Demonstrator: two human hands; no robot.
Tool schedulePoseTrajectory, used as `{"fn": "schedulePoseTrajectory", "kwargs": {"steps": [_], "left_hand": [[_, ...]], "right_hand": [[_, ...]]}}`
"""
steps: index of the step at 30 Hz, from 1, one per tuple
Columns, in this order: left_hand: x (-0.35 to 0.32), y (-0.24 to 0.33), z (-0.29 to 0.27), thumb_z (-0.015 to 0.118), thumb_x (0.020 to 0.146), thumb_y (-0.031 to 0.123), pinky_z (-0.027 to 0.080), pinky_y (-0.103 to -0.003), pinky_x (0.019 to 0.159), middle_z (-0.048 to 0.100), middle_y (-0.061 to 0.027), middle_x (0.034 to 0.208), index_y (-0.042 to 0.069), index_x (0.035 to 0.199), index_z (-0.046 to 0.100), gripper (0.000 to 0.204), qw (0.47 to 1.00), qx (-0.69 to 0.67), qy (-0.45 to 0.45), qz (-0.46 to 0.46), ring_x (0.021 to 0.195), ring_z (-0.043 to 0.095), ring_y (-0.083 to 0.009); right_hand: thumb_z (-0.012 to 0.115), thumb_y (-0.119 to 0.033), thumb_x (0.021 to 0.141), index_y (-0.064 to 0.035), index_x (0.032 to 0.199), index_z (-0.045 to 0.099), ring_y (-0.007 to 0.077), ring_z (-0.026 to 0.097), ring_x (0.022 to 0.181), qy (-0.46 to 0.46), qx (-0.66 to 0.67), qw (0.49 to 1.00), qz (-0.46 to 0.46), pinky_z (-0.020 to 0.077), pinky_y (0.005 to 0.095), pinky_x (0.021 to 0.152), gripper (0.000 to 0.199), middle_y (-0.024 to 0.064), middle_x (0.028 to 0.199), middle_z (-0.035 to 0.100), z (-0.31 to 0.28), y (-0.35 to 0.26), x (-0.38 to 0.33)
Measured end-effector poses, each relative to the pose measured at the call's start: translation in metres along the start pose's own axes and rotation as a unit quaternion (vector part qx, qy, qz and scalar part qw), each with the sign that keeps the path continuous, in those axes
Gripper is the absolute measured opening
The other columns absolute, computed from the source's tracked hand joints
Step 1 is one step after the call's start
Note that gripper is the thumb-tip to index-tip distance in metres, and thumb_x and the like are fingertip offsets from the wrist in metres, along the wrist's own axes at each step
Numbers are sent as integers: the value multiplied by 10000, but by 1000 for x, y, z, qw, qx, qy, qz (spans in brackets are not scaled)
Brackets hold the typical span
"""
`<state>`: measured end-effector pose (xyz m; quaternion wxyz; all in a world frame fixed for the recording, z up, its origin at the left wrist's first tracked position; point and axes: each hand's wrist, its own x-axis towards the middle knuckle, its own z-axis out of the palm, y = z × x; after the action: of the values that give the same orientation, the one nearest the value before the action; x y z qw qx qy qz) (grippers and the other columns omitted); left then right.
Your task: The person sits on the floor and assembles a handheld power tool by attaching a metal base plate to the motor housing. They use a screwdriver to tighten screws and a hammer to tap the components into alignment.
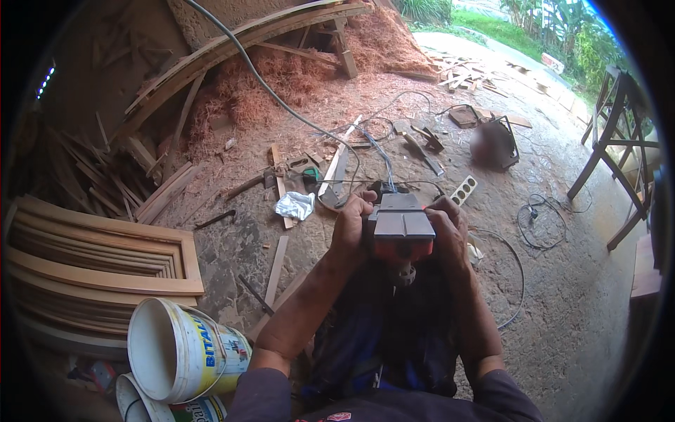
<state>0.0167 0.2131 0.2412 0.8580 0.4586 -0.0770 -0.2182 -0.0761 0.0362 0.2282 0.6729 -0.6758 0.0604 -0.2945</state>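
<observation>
I hold an electric hand planer in front of my body, its grey metal sole with a lengthwise groove turned up. The casing below the sole is red, with a round knob at the near end. My left hand is closed around the planer's left side, thumb near the top edge. On the opposite side my right hand grips it, the fingers partly hidden by the tool. Dark clothing on my legs lies beneath. The far end of the planer is partly hidden.
Curved wooden frames are stacked at left, above a white and yellow bucket. A crumpled white cloth, a hammer, a power strip and a coiled cable lie on the floor. Wood shavings are heaped behind.
</observation>
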Motion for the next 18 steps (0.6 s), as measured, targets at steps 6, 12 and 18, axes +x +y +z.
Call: {"fn": "schedulePoseTrajectory", "kwargs": {"steps": [6, 12, 18], "left_hand": [[-4, 3, 3, 467, 827, 65, 483, -329, 935, 519, -106, 1079, 13, 1150, 518, 331, 996, 85, -22, 35, 1011, 536, -201], [-1, 4, 2, 464, 802, 9, 482, -340, 959, 525, -107, 1076, -19, 1115, 555, 327, 1000, 19, 4, 3, 1003, 524, -202], [-1, 5, 4, 474, 793, 28, 474, -339, 969, 527, -108, 1093, -23, 1119, 553, 339, 999, -22, 10, -33, 1007, 523, -205]], "right_hand": [[619, -123, 845, 19, 815, 631, 83, 527, 697, -7, 25, 1000, 14, 438, 267, 634, 146, 14, 718, 588, -3, 9, 2], [611, -116, 846, 17, 813, 629, 78, 527, 702, -7, 25, 1000, 14, 440, 259, 638, 139, 11, 720, 587, -1, 9, 2], [613, -114, 846, 18, 813, 629, 77, 528, 700, -8, 30, 999, 13, 440, 259, 635, 138, 10, 721, 589, -2, 9, 1]]}}
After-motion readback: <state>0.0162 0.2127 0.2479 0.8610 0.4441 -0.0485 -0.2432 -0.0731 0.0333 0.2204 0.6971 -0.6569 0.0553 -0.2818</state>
